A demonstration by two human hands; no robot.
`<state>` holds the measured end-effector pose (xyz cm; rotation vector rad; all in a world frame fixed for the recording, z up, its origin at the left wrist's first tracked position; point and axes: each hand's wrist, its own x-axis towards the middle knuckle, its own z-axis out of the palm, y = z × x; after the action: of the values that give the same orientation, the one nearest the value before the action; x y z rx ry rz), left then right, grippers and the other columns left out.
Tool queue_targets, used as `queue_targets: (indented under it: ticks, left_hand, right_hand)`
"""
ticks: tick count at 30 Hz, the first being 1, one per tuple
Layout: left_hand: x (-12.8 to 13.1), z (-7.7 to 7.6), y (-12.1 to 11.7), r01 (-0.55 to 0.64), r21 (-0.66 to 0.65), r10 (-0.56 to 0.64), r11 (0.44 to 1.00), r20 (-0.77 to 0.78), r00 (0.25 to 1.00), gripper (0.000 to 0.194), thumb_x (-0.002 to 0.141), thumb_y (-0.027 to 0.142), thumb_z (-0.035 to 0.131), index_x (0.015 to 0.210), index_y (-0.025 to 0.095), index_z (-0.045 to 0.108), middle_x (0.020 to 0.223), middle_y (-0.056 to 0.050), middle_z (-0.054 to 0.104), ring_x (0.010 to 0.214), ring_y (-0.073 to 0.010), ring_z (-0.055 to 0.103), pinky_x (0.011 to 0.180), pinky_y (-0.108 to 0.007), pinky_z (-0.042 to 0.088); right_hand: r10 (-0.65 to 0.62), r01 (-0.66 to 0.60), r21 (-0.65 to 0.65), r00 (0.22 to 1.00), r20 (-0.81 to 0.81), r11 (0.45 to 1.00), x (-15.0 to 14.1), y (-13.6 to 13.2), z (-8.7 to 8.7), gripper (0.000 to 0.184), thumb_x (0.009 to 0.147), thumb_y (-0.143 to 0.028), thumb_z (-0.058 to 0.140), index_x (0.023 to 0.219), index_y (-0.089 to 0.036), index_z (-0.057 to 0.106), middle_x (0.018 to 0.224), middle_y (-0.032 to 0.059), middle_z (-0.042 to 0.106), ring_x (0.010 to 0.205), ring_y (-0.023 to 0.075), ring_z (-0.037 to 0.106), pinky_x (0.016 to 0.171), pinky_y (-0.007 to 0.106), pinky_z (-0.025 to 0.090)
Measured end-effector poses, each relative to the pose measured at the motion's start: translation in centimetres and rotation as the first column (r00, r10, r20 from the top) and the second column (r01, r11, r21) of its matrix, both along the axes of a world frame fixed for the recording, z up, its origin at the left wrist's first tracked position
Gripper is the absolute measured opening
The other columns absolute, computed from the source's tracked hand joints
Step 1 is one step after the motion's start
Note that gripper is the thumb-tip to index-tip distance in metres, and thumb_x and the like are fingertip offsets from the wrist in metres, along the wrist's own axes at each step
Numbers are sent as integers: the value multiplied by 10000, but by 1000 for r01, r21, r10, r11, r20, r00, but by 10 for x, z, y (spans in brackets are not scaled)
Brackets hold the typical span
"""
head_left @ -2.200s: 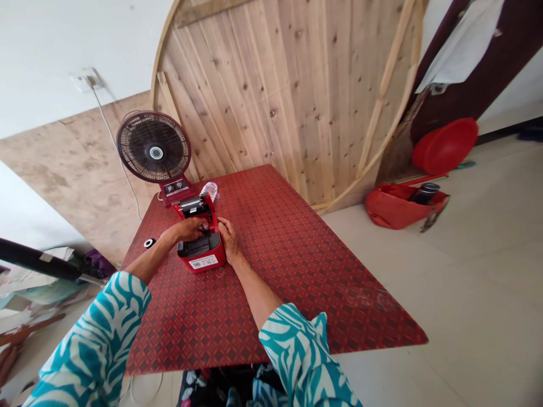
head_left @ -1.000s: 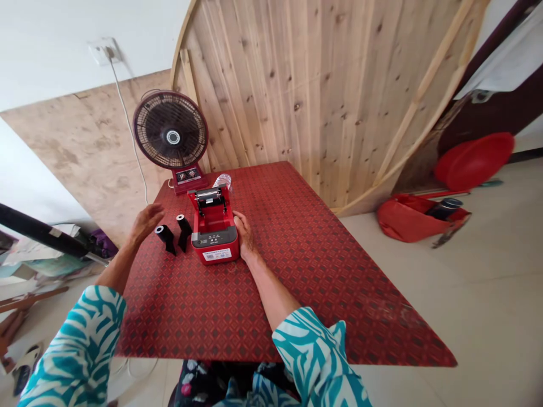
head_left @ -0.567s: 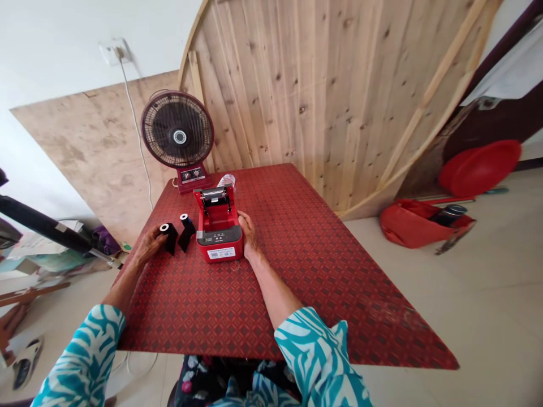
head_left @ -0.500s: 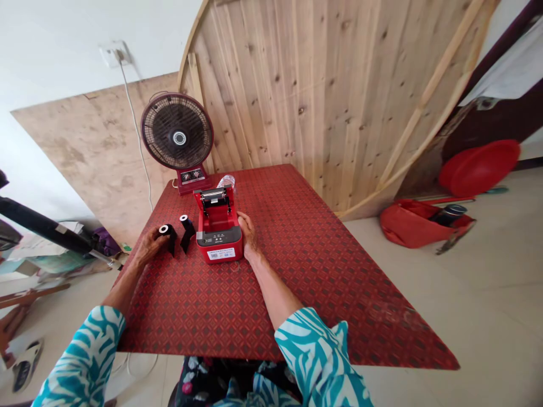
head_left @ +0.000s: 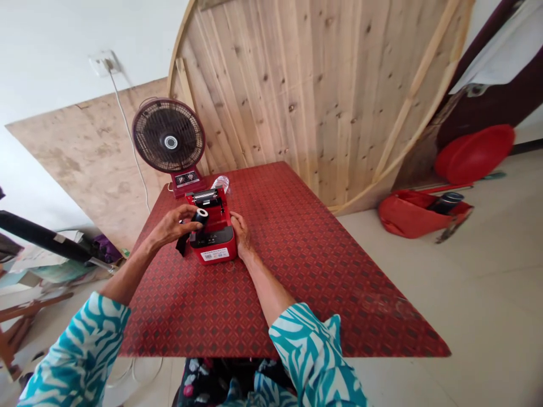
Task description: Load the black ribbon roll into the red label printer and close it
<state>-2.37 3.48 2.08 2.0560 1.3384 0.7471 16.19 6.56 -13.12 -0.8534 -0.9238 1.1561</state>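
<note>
A red label printer (head_left: 214, 252) stands on the table with its lid tilted back, its inner bay showing. Between the fingertips of my left hand (head_left: 173, 227) is a black ribbon roll (head_left: 201, 217) with a white core, held over the left side of that bay. My right hand (head_left: 241, 234) grips the printer's right side. A strip of black ribbon (head_left: 181, 245) lies left of the printer, below my left hand. The second roll beside it is mostly hidden by that hand.
The table (head_left: 305, 282) has a red patterned cover. A dark red fan (head_left: 169, 141) and a clear plastic bottle (head_left: 220, 182) stand behind the printer. Wooden boards (head_left: 288, 85) lean on the wall. A red bag (head_left: 403, 217) and red basin (head_left: 475, 155) are on the floor at right.
My left hand has lifted the black ribbon roll from the table and moved it right, over the open printer. My right hand keeps its grip on the printer. The view has shifted slightly.
</note>
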Motion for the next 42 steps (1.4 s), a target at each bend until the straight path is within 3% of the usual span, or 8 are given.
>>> queue_targets:
  ticks: [4,9,15,19,24,30,35,42]
  left_hand:
    - [26,0,27,42,24,-31,999,-347,937,365,748,365,648,1071,197,675,1019,-35,729,953,-219,661,891,-333,501]
    - [43,-6,45,37,-30,-48,999,-660,750,353,762,284,624,1105,225,688,1064,-48,732,999,-247,665,839,-291,494]
    - [58,-18,58,104,-139,-174,985,-798,577,325,753,158,572,1034,220,723,1014,-64,745,950,-248,675,774,-275,484]
    - [49,-18,58,172,-179,-248,969,-670,700,280,769,217,584,1012,215,723,1037,-40,742,954,-220,671,810,-256,480]
    - [25,-6,19,28,59,-3,998,-387,922,366,871,442,503,1053,201,710,1044,-34,737,930,-203,666,831,-267,494]
    - [18,-15,-28,19,130,26,991,-336,942,376,821,462,596,1076,208,704,1043,-47,731,871,-199,666,800,-287,510]
    - [23,-32,-21,83,289,-7,954,-253,967,255,872,368,535,960,215,720,958,-48,733,836,-185,666,814,-310,515]
    - [27,-34,-23,175,483,-35,858,-285,958,212,916,309,523,895,207,708,868,-51,735,808,-179,671,795,-321,496]
  right_hand:
    - [1,-1,-19,1000,-12,1000,-1,0,2,393,807,-522,533,1102,-289,647,1137,9,657,1108,206,565,999,376,418]
    - [-18,18,-11,1000,-1,1000,-2,2,3,364,813,-488,526,1084,-279,650,1111,7,659,1112,194,562,1035,369,392]
    - [-13,13,-14,1000,-3,1000,0,-2,10,372,808,-484,519,1080,-267,650,1168,23,634,1150,201,550,1053,368,379]
    - [-2,2,-31,1000,2,1000,1,-3,9,376,810,-491,518,1092,-278,646,1169,17,637,1148,201,550,1049,372,382]
    - [3,-3,-15,1000,5,1000,1,-3,7,373,818,-484,520,1109,-284,641,1175,14,637,1158,205,548,1042,377,386]
    - [0,0,-23,1000,-10,1000,2,-6,10,384,811,-504,530,1096,-275,647,1140,21,651,1129,210,554,1032,381,390]
    - [-8,8,-15,1000,-11,1000,2,-4,6,377,807,-507,543,1088,-283,655,1109,5,667,1125,206,553,1019,369,396]
    - [-8,7,-19,1000,-26,1000,1,-4,7,365,803,-501,557,1078,-283,659,1076,2,670,1103,201,559,1008,363,402]
